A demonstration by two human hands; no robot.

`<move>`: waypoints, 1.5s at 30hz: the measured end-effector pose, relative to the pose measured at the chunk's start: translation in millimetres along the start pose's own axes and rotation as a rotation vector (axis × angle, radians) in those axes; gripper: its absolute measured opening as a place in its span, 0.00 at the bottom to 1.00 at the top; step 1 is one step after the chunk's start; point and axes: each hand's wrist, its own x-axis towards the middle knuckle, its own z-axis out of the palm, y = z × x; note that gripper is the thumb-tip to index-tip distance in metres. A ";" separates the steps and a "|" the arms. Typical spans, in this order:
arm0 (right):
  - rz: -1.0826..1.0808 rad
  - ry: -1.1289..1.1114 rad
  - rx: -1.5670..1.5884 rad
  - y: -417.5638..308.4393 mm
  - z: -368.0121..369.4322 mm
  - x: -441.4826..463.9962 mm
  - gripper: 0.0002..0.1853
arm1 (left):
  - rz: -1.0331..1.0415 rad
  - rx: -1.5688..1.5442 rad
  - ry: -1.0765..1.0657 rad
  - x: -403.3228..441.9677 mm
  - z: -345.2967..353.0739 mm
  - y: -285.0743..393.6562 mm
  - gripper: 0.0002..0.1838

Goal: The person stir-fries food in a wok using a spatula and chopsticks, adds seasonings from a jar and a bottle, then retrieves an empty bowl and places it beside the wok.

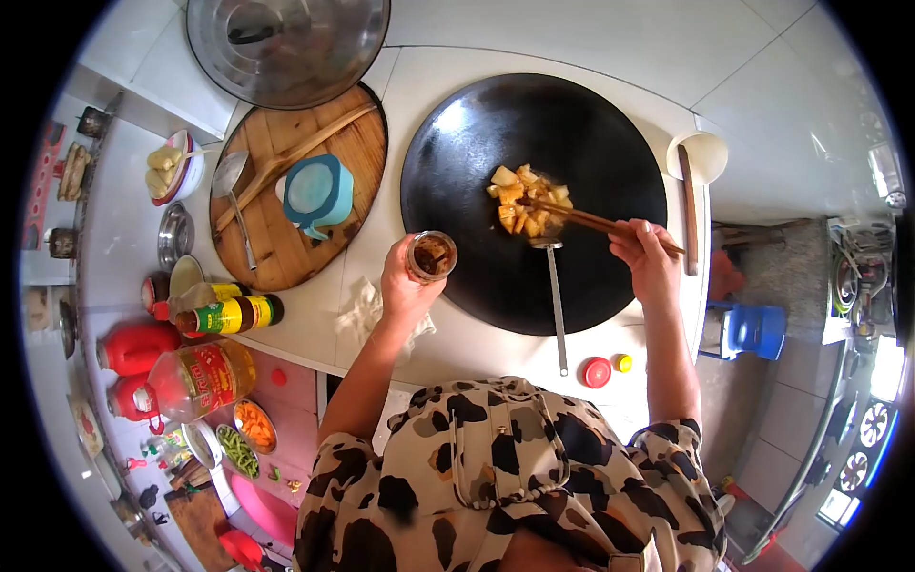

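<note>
Head view, jar [432, 256] interior unclear, chopsticks [593, 220] partly hiding food [512, 193], lid [305, 67] cropped

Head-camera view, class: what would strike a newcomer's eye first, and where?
A large, round black wok fills the upper middle, with yellow-brown food chunks at its centre. At the wok's left edge the left hand holds an open clear jar; at its right edge the right hand grips long brown chopsticks. Farther left, a turquoise plastic container sits on a round wooden board.
</note>
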 end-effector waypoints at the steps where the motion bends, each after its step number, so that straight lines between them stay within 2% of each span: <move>1: -0.016 0.065 -0.090 2.5 3.4 5.4 0.08 | -0.012 0.000 0.000 -1.7 -1.2 -0.8 0.37; 7: -0.204 -0.002 -0.718 94.8 -14.9 70.6 0.09 | -0.002 0.031 -0.019 -8.4 -11.9 2.1 0.37; 8: -0.331 -0.063 -0.780 118.5 -19.2 82.1 0.09 | -0.006 0.035 -0.021 -9.3 -13.4 3.5 0.37; 10: -0.637 -0.246 -1.129 140.5 -16.8 92.1 0.09 | -0.029 0.019 -0.019 -12.6 -15.8 3.9 0.37; 12: -0.690 -0.485 -1.274 151.4 -16.9 93.0 0.08 | -0.066 -0.020 -0.013 -15.8 -18.7 1.8 0.37; 13: -0.690 -0.536 -1.353 156.6 -16.5 90.7 0.05 | -0.069 -0.026 -0.011 -16.7 -21.1 1.0 0.37; 16: -0.551 -0.725 -1.598 142.8 -11.6 75.2 0.05 | -0.088 -0.028 -0.001 -20.7 -28.5 -2.9 0.37; 20: -0.479 -0.665 -1.381 112.1 -7.5 57.9 0.06 | -0.108 -0.007 0.008 -29.7 -32.7 -5.9 0.38; 21: -0.584 -0.585 -1.213 107.0 -10.7 58.2 0.07 | -0.104 -0.008 0.008 -29.8 -32.8 -6.7 0.38; 22: -0.604 -0.507 -1.202 94.6 -11.2 58.6 0.09 | -0.101 -0.019 0.013 -31.0 -32.4 -8.5 0.38; 24: -0.385 -0.241 -1.005 88.1 -29.1 61.9 0.08 | -0.098 -0.037 0.023 -36.6 -31.8 -12.4 0.38; 26: -0.120 -0.095 -0.827 82.7 -53.2 72.3 0.08 | -0.130 -0.112 0.034 -40.3 -34.7 -9.9 0.38; 27: -0.070 -0.058 -0.923 77.9 -62.0 73.5 0.08 | -0.146 -0.150 0.040 -42.3 -36.3 -7.4 0.37; 30: 0.286 0.201 -0.512 93.9 -72.3 77.2 0.11 | -0.227 -0.169 0.032 -47.7 -42.6 1.0 0.37; 37: 0.136 0.352 -0.199 180.9 -5.8 109.0 0.11 | -0.258 -0.298 0.069 -58.1 -42.0 4.8 0.38; 42: 0.054 0.067 -0.652 139.5 -12.1 121.7 0.11 | -0.209 -0.165 0.080 -58.2 -49.2 11.1 0.39; 45: 0.018 0.017 -0.694 83.8 -6.1 100.4 0.11 | -0.200 -0.156 0.063 -60.4 -50.5 11.0 0.39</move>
